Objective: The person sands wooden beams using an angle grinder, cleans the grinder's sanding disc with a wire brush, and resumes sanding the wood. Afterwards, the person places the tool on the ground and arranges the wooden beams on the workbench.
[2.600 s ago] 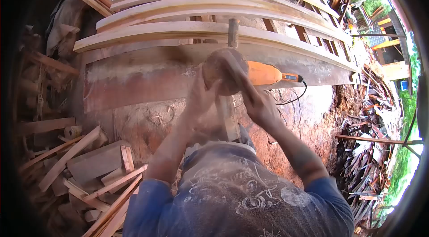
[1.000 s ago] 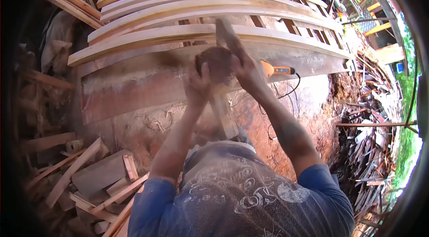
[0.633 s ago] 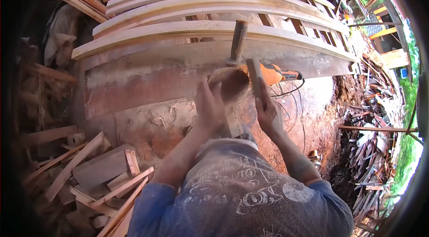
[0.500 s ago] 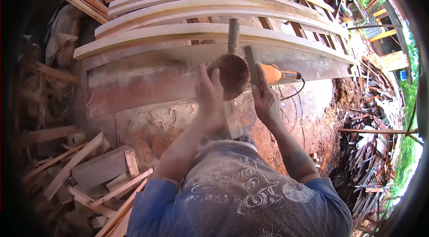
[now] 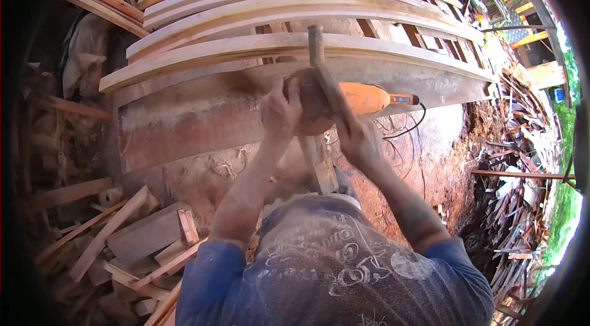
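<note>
A round, dark brown wooden piece [image 5: 311, 105] is near the middle of the view, with my left hand [image 5: 281, 114] gripping its left side. My right hand [image 5: 362, 141] holds a narrow flat strip [image 5: 332, 89], tilted across the right side of the round piece. Just behind them lies an orange power tool [image 5: 365, 98], with a dark cord running from its right end. An upright cylindrical handle [image 5: 316, 46] stands beyond the round piece. Below it, a wooden block [image 5: 319, 166] extends toward my body. The tool's front end is hidden.
Long pale boards [image 5: 295, 41] lie across the back. A dusty reddish plank [image 5: 184, 132] runs beneath the work area. Wood offcuts [image 5: 144, 234] are piled at the lower left, and scrap strips [image 5: 510, 203] heap up at the right.
The flat strip has gone from nearly upright beside the round piece to leaning across it. My right hand has shifted slightly left and down, while my left hand stays on the round piece.
</note>
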A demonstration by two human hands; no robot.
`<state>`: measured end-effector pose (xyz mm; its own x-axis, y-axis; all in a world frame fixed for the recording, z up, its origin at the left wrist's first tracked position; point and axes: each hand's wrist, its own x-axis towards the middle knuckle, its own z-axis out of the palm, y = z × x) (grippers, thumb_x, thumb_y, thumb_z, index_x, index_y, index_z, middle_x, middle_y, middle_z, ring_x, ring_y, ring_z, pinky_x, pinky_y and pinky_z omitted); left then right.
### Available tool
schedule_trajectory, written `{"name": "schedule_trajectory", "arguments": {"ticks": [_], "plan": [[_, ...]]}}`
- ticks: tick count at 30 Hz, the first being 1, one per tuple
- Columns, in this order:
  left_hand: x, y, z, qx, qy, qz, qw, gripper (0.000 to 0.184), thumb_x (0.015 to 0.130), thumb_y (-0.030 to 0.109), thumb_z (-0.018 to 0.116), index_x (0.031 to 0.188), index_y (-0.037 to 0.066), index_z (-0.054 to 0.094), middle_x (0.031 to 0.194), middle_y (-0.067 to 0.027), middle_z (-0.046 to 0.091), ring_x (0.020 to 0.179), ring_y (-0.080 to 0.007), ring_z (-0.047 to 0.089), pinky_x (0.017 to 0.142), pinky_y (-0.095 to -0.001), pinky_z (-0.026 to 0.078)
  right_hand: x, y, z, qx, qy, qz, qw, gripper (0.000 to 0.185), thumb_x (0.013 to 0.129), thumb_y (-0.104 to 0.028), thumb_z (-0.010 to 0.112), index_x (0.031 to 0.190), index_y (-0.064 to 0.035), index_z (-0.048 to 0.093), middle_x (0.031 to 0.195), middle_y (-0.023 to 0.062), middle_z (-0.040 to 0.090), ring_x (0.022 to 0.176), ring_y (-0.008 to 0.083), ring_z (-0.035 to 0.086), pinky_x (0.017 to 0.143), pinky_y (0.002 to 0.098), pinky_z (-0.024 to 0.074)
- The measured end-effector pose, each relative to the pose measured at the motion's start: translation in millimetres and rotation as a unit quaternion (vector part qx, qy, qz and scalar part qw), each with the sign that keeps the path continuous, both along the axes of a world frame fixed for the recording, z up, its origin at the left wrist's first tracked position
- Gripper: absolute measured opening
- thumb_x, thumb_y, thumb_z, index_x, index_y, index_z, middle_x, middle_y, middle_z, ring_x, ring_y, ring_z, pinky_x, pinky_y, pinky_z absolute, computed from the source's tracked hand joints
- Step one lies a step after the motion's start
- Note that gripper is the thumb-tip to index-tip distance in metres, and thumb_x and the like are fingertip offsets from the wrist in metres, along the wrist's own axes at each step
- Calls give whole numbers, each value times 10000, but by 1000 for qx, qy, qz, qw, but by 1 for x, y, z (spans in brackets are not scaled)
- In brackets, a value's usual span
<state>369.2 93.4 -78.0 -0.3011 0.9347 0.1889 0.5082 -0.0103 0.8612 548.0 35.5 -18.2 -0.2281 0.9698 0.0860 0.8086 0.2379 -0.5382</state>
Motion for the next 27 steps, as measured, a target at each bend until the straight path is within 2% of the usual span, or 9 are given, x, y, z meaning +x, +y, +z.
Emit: {"name": "schedule_trajectory", "arguments": {"ticks": [6, 10, 11, 13, 16, 19, 21, 22, 27], "plan": [[13, -14, -6, 20, -124, 35, 991, 276, 1028, 255, 566, 1081, -7, 635, 872, -187, 701, 826, -290, 692, 747, -393, 520, -35, 75, 32, 32, 26, -47, 998, 604, 989, -177, 524, 1564, -262, 359, 892, 293, 672, 806, 478, 654, 731, 510, 515], [29, -19, -35, 73, -237, 95, 964, 303, 1040, 267, 553, 1085, -31, 578, 942, -150, 672, 807, -229, 629, 750, -377, 503, 5, 4, 30, -2, 41, -71, 997, 628, 978, -136, 542, 1574, -205, 358, 940, 292, 688, 800, 395, 702, 744, 457, 535], [30, -25, -33, 55, -254, 92, 961, 308, 1041, 272, 550, 1099, -31, 568, 976, -152, 669, 826, -227, 630, 759, -374, 501, 19, -20, 19, -52, 7, -86, 995, 636, 974, -124, 549, 1577, -184, 356, 966, 293, 693, 798, 362, 716, 748, 441, 539], [28, -30, -22, 26, -283, 89, 955, 322, 1044, 280, 544, 1127, -31, 549, 1044, -157, 663, 862, -222, 632, 778, -368, 498, 33, -60, 4, 17, 19, -29, 999, 644, 965, -105, 567, 1575, -153, 363, 988, 276, 702, 787, 320, 721, 751, 438, 542], [13, -27, -4, -88, -284, 24, 955, 398, 1026, 345, 548, 1223, -1, 554, 1081, -224, 687, 1035, -366, 674, 890, -452, 498, 38, -69, -6, -63, -12, -55, 996, 646, 959, -109, 578, 1570, -164, 374, 972, 262, 699, 780, 360, 708, 755, 442, 545], [10, -15, 1, -48, -73, 46, 995, 388, 1014, 361, 559, 1179, 12, 601, 1004, -224, 714, 959, -391, 701, 842, -459, 521, 16, -20, -4, -13, -50, -27, 998, 648, 946, -110, 592, 1559, -169, 390, 981, 266, 691, 788, 419, 688, 745, 481, 537], [13, -15, -2, -27, -125, 59, 990, 344, 1010, 324, 575, 1132, 6, 622, 935, -204, 705, 885, -325, 697, 797, -423, 520, 10, 44, -30, 90, -25, 41, 995, 632, 952, -158, 586, 1552, -202, 394, 956, 286, 682, 809, 468, 666, 732, 525, 517], [15, -17, -4, -17, -151, 66, 986, 322, 1008, 305, 583, 1108, 3, 632, 901, -194, 700, 848, -292, 695, 775, -405, 519, -11, 69, -6, 55, -6, 22, 998, 621, 957, -188, 581, 1549, -218, 395, 924, 288, 678, 809, 473, 665, 735, 530, 512], [4, -13, 2, -15, -135, 34, 990, 342, 987, 336, 593, 1139, 35, 654, 916, -209, 716, 860, -373, 706, 791, -454, 535, -26, 84, 39, 20, 5, -16, 1000, 601, 977, -242, 562, 1552, -244, 384, 848, 291, 668, 798, 461, 674, 721, 514, 512]]}}
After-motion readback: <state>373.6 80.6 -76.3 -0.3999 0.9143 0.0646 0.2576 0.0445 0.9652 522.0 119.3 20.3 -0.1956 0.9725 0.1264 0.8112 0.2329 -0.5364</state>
